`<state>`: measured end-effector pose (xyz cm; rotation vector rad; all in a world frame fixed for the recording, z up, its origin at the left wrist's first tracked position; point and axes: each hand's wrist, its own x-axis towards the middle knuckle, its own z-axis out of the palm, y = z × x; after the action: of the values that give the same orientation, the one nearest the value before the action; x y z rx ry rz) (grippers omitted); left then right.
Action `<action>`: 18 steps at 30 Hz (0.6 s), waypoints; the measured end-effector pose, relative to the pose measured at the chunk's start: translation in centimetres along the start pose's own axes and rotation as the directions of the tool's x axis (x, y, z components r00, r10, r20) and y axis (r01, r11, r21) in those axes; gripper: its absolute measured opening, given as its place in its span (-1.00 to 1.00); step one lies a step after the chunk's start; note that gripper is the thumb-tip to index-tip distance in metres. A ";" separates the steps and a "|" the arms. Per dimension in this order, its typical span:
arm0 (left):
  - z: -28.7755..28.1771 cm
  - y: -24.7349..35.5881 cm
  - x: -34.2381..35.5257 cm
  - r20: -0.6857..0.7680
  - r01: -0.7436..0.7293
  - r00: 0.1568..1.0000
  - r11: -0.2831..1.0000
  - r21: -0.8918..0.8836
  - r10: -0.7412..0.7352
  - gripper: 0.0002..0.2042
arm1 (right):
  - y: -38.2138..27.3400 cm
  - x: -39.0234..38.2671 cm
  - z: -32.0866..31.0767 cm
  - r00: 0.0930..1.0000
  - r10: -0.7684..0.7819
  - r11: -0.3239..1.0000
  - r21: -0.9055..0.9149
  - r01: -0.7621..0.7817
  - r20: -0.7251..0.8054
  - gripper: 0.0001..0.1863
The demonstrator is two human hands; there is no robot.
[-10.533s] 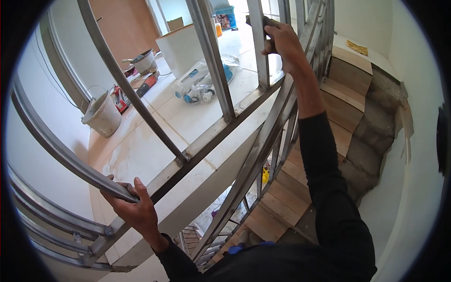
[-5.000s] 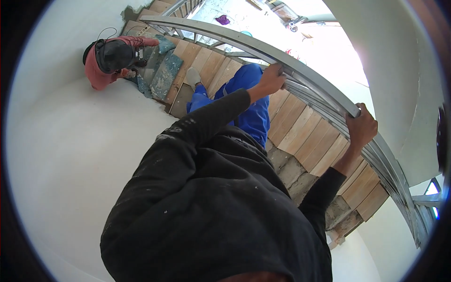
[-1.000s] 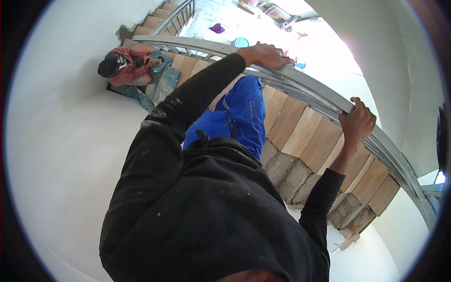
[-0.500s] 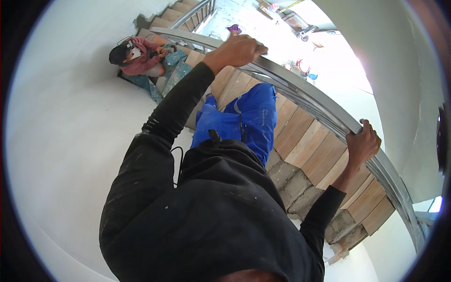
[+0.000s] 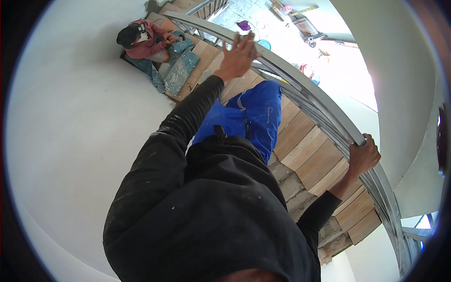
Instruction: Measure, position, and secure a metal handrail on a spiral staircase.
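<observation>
A grey metal handrail point(image 5: 305, 84) curves along the right side of the stairs. My right hand point(image 5: 363, 155) is closed around it, fingers wrapped over the top. Farther along the same rail, my left hand point(image 5: 237, 57) has its fingers stretched and spread, slightly blurred. It is over the rail's inner edge; whether the palm touches is unclear. My blue trousers point(image 5: 253, 113) show between my arms, above the tile-covered stairs point(image 5: 305, 150).
At the far left a person point(image 5: 145, 42) in a reddish top sits on the stairs beside blue-green speckled sheets point(image 5: 182, 73). A white wall point(image 5: 80, 141) runs along my left. Below the rail, buckets point(image 5: 307, 70) and a purple cloth point(image 5: 243, 25) lie on the lower floor.
My left hand has loosened from the rail and its fingers have spread. My right hand keeps its grip. The view has shifted slightly, with the seated person now farther right.
</observation>
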<state>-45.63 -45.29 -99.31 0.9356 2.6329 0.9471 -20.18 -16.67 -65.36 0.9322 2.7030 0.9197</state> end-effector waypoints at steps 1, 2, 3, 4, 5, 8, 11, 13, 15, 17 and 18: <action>-0.6 -0.4 0.3 -0.018 0.072 0.997 0.997 -0.001 -0.072 -0.28 | 0.1 -0.1 0.0 1.000 0.009 1.000 -0.006 -0.009 0.003 -0.59; -0.6 0.3 0.2 -0.023 0.071 0.997 0.997 -0.004 -0.071 -0.28 | 0.2 -0.2 0.0 1.000 0.017 1.000 -0.011 -0.017 0.006 -0.59; -0.1 1.8 -0.3 0.010 0.032 0.999 0.999 -0.014 -0.031 -0.28 | 0.4 -0.3 0.0 1.000 0.016 1.000 -0.011 -0.016 0.001 -0.59; 0.0 4.0 -0.7 0.046 -0.012 0.999 1.000 -0.027 0.013 -0.28 | 0.6 -0.5 0.1 1.000 0.029 1.000 -0.006 -0.029 0.002 -0.59; 0.2 6.7 -1.6 -0.016 -0.053 0.999 0.996 -0.073 0.052 -0.33 | 0.5 -0.7 0.0 0.999 0.036 0.999 0.006 -0.036 0.005 -0.59; -1.6 11.7 -3.2 -0.111 -0.106 0.991 0.958 -0.268 0.079 -0.35 | 0.6 -0.9 -0.1 0.999 0.048 0.999 -0.015 -0.048 0.002 -0.61; -2.4 8.7 -3.0 -0.133 -0.060 0.990 0.992 -0.112 0.045 -0.38 | 0.5 -0.8 -0.1 0.999 0.038 0.999 -0.006 -0.038 0.007 -0.60; -2.2 5.8 -2.5 -0.164 0.025 0.986 0.997 -0.072 -0.036 -0.44 | 0.2 -0.5 -0.2 0.999 0.032 0.999 -0.015 -0.032 -0.004 -0.60; -1.3 5.2 -3.2 -0.198 0.026 0.979 0.997 -0.074 -0.041 -0.45 | 0.0 -0.5 -0.2 1.000 0.025 1.000 -0.019 -0.025 -0.013 -0.61; -1.4 6.6 -3.6 -0.190 -0.045 0.981 0.998 -0.039 0.037 -0.48 | 0.4 -0.7 0.0 1.000 0.027 1.000 0.002 -0.027 -0.010 -0.62; -1.5 7.1 -3.7 -0.188 -0.047 0.981 0.998 -0.042 0.038 -0.48 | 0.4 -0.6 0.1 1.000 0.028 1.000 -0.001 -0.028 -0.008 -0.62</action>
<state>-39.78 -44.09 -93.85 0.9378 2.7401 1.1541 -19.46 -16.69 -65.25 0.9712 2.7030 0.9320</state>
